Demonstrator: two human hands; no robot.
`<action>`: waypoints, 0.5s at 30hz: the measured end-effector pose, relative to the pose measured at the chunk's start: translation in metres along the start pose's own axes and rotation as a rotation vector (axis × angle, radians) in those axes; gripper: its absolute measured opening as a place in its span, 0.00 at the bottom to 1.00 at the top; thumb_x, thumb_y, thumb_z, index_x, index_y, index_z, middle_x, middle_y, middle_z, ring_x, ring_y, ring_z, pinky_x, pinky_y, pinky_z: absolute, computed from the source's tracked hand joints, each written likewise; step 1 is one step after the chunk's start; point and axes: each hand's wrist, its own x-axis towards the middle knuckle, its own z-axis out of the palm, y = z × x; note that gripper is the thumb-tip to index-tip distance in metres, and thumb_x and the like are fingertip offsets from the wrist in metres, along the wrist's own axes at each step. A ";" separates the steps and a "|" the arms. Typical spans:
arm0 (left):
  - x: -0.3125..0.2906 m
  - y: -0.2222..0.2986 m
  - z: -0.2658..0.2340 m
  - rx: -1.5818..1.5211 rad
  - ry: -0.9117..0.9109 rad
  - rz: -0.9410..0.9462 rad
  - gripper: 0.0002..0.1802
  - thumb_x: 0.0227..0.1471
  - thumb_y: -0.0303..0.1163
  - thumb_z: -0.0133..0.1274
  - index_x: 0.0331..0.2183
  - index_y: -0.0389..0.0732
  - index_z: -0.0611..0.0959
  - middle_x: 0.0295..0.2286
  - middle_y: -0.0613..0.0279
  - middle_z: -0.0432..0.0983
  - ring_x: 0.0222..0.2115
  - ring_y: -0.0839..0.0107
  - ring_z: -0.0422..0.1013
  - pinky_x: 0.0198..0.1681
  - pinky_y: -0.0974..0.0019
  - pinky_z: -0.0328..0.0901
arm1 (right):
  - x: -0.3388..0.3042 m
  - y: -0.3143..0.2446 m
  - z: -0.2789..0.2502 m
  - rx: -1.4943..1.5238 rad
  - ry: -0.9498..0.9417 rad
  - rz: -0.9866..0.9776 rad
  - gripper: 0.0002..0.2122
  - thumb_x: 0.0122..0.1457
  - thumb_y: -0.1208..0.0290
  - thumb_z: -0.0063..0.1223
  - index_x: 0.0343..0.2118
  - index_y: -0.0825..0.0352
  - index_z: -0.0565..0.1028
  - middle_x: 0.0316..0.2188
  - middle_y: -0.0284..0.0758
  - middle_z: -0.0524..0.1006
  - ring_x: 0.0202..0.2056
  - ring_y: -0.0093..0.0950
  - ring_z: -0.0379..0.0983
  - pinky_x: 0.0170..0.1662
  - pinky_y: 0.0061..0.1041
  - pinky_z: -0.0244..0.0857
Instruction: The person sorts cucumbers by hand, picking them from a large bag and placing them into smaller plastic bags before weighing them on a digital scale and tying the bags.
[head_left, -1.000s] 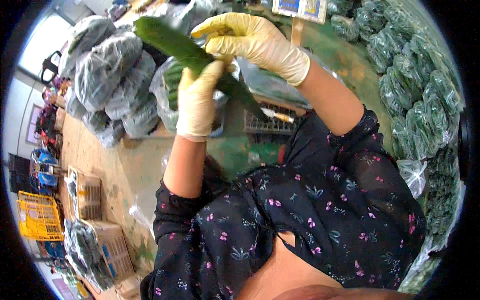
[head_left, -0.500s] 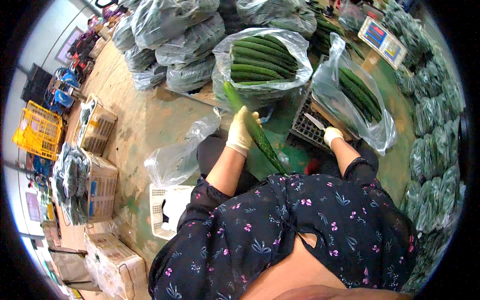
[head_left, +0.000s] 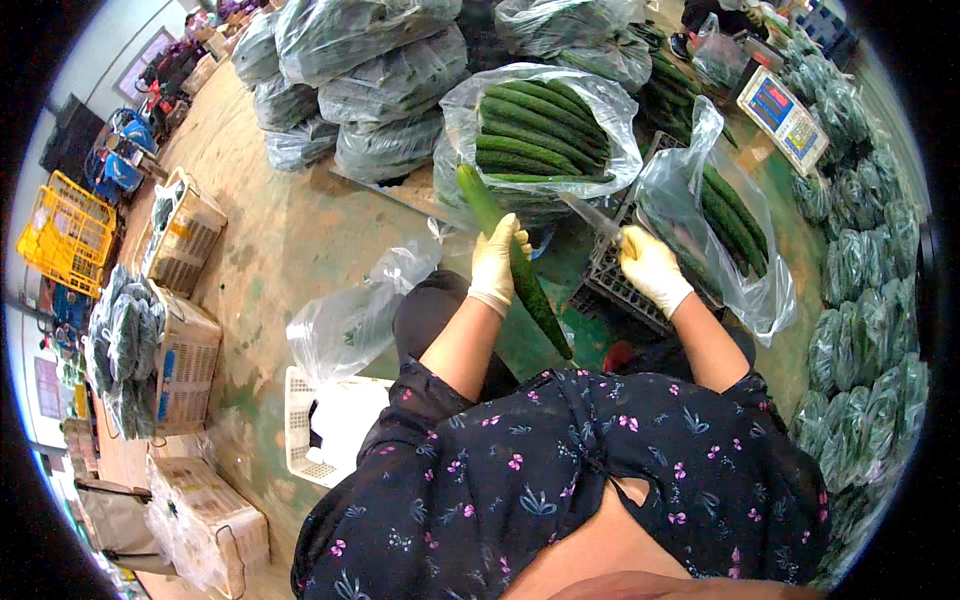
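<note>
Fingers point(head_left: 497, 262) of the gloved left hand point(head_left: 495, 270) are wrapping around a long dark-green cucumber point(head_left: 512, 258) at centre frame, holding it slanted. The gloved right hand point(head_left: 650, 268) is closing on a thin knife point(head_left: 592, 216). Trimming seems in hand; next, the blade needs to be meeting the cucumber's end near the open clear plastic bag of cucumbers point(head_left: 540, 135).

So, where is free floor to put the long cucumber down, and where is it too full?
Bare floor lies left of the left hand, between the woven baskets and the stacked full bags. Ahead it is crowded: the open bag of cucumbers, the black crate and a second open bag by the right hand. The cucumber is in the left hand.
</note>
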 end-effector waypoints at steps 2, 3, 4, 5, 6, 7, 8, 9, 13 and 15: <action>-0.001 0.002 -0.001 0.041 0.024 0.030 0.15 0.48 0.41 0.57 0.30 0.41 0.75 0.22 0.63 0.72 0.19 0.71 0.66 0.23 0.69 0.63 | 0.008 -0.040 -0.021 0.085 0.233 -0.378 0.14 0.49 0.76 0.50 0.41 0.60 0.71 0.29 0.41 0.73 0.33 0.42 0.71 0.37 0.37 0.64; -0.002 0.003 -0.001 0.078 0.048 0.062 0.13 0.48 0.39 0.57 0.30 0.40 0.75 0.21 0.63 0.72 0.18 0.72 0.66 0.22 0.70 0.63 | 0.012 -0.064 -0.037 0.049 0.197 -0.428 0.13 0.48 0.76 0.50 0.39 0.61 0.72 0.28 0.40 0.73 0.32 0.41 0.70 0.35 0.37 0.64; -0.003 0.003 0.005 0.088 0.030 0.058 0.13 0.48 0.39 0.57 0.30 0.40 0.75 0.21 0.63 0.72 0.18 0.72 0.66 0.22 0.70 0.63 | 0.025 -0.068 -0.039 -0.001 0.325 -0.602 0.09 0.48 0.74 0.50 0.35 0.61 0.73 0.26 0.39 0.72 0.32 0.39 0.70 0.33 0.37 0.64; -0.005 0.004 0.008 0.096 0.006 0.053 0.14 0.48 0.39 0.58 0.31 0.40 0.75 0.21 0.63 0.72 0.18 0.73 0.67 0.22 0.70 0.63 | 0.036 -0.077 -0.041 -0.091 0.330 -0.666 0.08 0.47 0.76 0.51 0.33 0.62 0.73 0.25 0.39 0.71 0.30 0.40 0.70 0.32 0.37 0.63; -0.008 0.005 0.011 0.105 -0.019 0.046 0.15 0.47 0.38 0.58 0.33 0.40 0.74 0.22 0.63 0.72 0.18 0.74 0.67 0.22 0.71 0.64 | 0.044 -0.087 -0.045 -0.182 0.334 -0.725 0.08 0.46 0.77 0.51 0.31 0.63 0.73 0.23 0.38 0.71 0.28 0.40 0.70 0.31 0.37 0.63; -0.009 0.007 0.012 0.114 -0.053 0.042 0.14 0.48 0.37 0.58 0.33 0.39 0.75 0.21 0.64 0.72 0.18 0.74 0.67 0.21 0.71 0.64 | 0.054 -0.098 -0.047 -0.262 0.339 -0.742 0.05 0.46 0.76 0.50 0.28 0.62 0.73 0.22 0.38 0.71 0.27 0.40 0.70 0.31 0.37 0.64; -0.009 0.007 0.012 0.124 -0.057 0.041 0.14 0.48 0.37 0.58 0.33 0.39 0.75 0.21 0.64 0.72 0.18 0.74 0.67 0.21 0.71 0.64 | 0.062 -0.109 -0.047 -0.343 0.344 -0.759 0.03 0.45 0.74 0.50 0.25 0.62 0.73 0.22 0.38 0.71 0.27 0.40 0.70 0.30 0.38 0.64; -0.010 0.007 0.011 0.104 -0.067 0.036 0.14 0.48 0.37 0.58 0.33 0.40 0.75 0.21 0.64 0.73 0.18 0.74 0.67 0.22 0.71 0.64 | 0.069 -0.119 -0.045 -0.396 0.366 -0.766 0.02 0.45 0.73 0.48 0.22 0.61 0.73 0.22 0.37 0.71 0.27 0.38 0.71 0.29 0.36 0.64; -0.013 0.006 0.010 0.088 -0.071 0.035 0.13 0.49 0.36 0.57 0.33 0.40 0.75 0.21 0.63 0.72 0.18 0.74 0.67 0.22 0.71 0.64 | 0.081 -0.139 -0.046 -0.585 0.211 -0.679 0.07 0.52 0.71 0.45 0.30 0.58 0.76 0.27 0.37 0.75 0.32 0.35 0.74 0.35 0.34 0.64; -0.016 0.009 0.010 0.088 -0.072 0.046 0.13 0.49 0.36 0.57 0.33 0.40 0.75 0.21 0.63 0.72 0.18 0.74 0.67 0.22 0.70 0.64 | 0.083 -0.139 -0.044 -0.598 0.256 -0.737 0.05 0.48 0.73 0.49 0.27 0.59 0.75 0.25 0.34 0.74 0.31 0.35 0.73 0.33 0.31 0.64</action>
